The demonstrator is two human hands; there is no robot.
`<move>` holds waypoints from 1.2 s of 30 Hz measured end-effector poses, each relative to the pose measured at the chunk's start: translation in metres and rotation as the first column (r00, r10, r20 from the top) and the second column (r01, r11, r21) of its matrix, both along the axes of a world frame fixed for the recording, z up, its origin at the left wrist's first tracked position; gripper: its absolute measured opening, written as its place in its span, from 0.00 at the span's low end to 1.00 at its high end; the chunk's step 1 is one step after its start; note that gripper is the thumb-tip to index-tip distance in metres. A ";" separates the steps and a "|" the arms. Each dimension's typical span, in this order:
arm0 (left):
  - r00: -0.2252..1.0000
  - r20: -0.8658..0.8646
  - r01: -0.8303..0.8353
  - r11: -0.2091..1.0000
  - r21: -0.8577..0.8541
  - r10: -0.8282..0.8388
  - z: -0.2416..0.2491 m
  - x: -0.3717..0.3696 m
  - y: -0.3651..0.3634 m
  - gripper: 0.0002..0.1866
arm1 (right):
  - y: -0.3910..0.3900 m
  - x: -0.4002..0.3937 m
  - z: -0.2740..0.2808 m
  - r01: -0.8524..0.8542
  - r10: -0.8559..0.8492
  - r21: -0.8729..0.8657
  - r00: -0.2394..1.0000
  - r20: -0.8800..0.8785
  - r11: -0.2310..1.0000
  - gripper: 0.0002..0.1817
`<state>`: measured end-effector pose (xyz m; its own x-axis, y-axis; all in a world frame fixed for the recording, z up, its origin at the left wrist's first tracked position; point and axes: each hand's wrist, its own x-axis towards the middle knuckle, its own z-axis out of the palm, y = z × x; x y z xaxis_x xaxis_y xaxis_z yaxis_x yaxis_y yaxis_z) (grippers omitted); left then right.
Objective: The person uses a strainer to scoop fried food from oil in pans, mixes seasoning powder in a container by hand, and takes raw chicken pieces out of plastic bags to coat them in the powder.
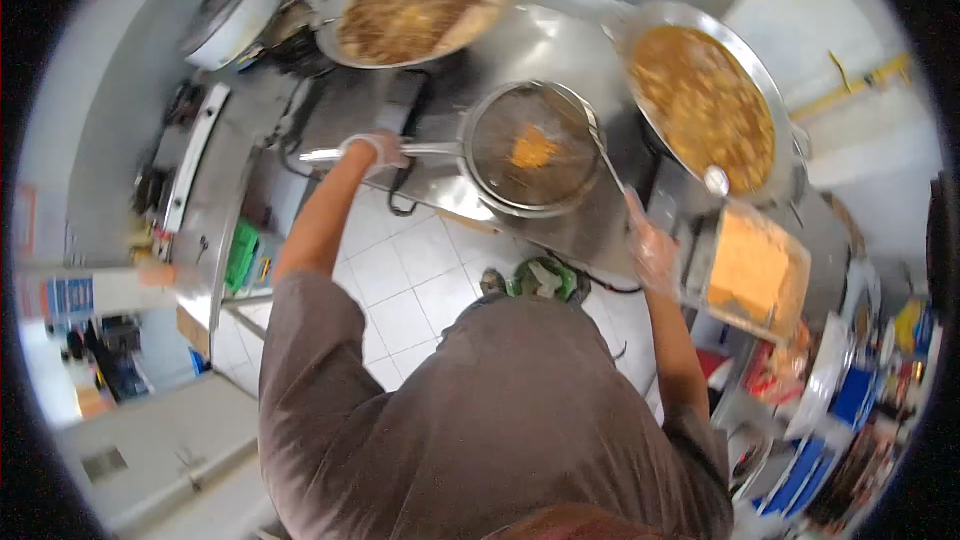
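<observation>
Left arm [330, 208] and right arm [679, 348] reach forward, left fingers [392, 149] curled.

"Main support?"
"Steel counter [545, 35], shiny. A wide left pan [330, 40] and a wide right pan [690, 16] stand along it, well apart."
"Round handled vessel [495, 135] between them?"
"Nearer the front edge. Base hidden; contact unconfirmed."
"Floor [405, 290]?"
"Pale square tiles. Green basin [573, 286] on it, below the counter's front edge."

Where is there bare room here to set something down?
Bare steel shows between the left pan and right pan, behind the long-handled vessel. A thin strip borders the vessel's near side. It's crowded at right, where the orange-filled tub sits near packets.
</observation>
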<state>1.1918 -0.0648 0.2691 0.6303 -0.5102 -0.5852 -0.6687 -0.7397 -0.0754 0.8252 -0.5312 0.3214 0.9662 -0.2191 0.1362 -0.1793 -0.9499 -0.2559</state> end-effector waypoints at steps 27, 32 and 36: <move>0.596 -0.364 -0.738 0.310 -0.600 0.716 0.064 -0.345 -0.079 0.20 | -0.016 0.030 -0.002 -0.367 0.404 0.219 0.900 -0.160 0.904 0.33; 0.550 -0.297 -0.733 0.282 -0.619 0.780 0.079 -0.345 -0.084 0.15 | -0.040 0.017 0.021 -0.558 0.537 -0.006 0.802 -0.261 0.830 0.34; 0.570 -0.266 -0.722 0.319 -0.614 0.777 0.084 -0.351 -0.087 0.14 | -0.046 0.018 0.013 -0.423 0.445 0.166 0.887 -0.127 0.891 0.32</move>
<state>0.8410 -0.1513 0.3531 0.9573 0.0098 -0.2888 0.1820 -0.7968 0.5762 0.8434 -0.5773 0.3342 0.9748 0.2216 -0.0261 0.1948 -0.9021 -0.3851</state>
